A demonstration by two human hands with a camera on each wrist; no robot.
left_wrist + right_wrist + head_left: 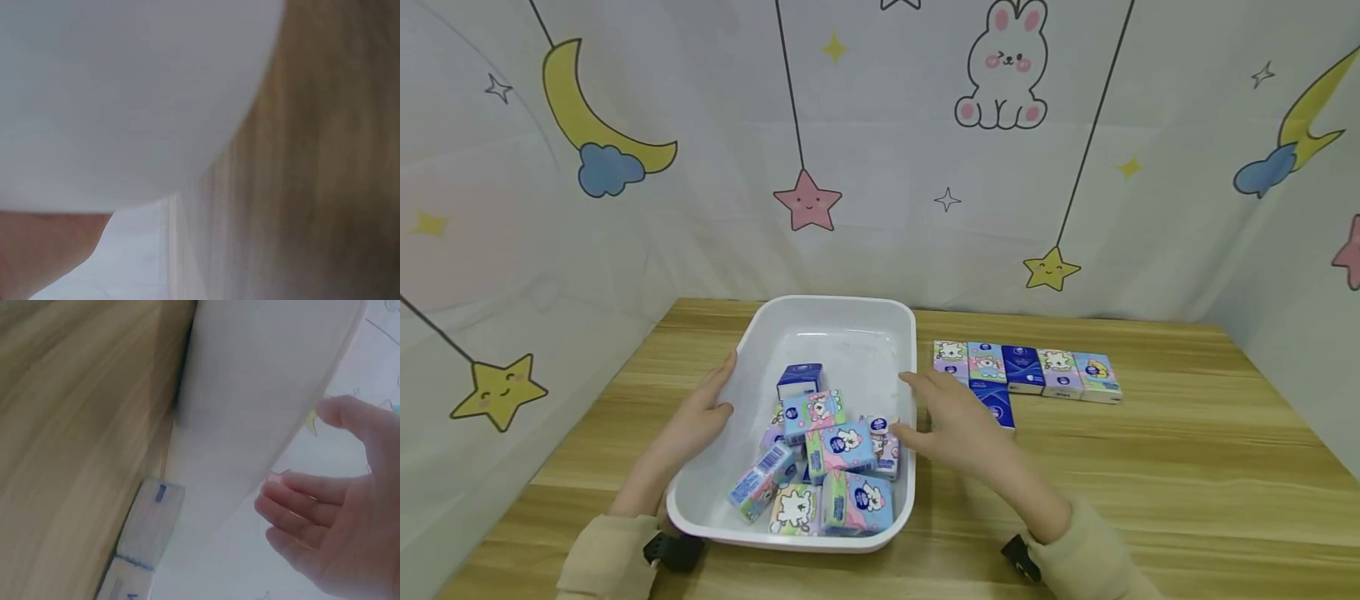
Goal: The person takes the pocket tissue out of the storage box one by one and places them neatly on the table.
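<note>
The head view is bright and evenly lit, with soft, faint shadows under the white tub (904,350) and the right hand (951,425). Straight lines bow toward the frame corners. Both wrist views are blurred and out of focus, with the tub wall (125,100) washed pale and the wooden table (69,425) smeared.

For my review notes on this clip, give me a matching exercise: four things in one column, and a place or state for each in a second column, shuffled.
Things:
1. left hand
2. right hand
3. white tub
4. row of tissue packs

Places or states:
A. laid out on the wooden table, right of the tub
B. open, by the tub's right rim
C. holds a loose heap of tissue packs
D. rests on the tub's left rim

Pairs: 1-D, 2-B, 3-C, 4-A
</note>
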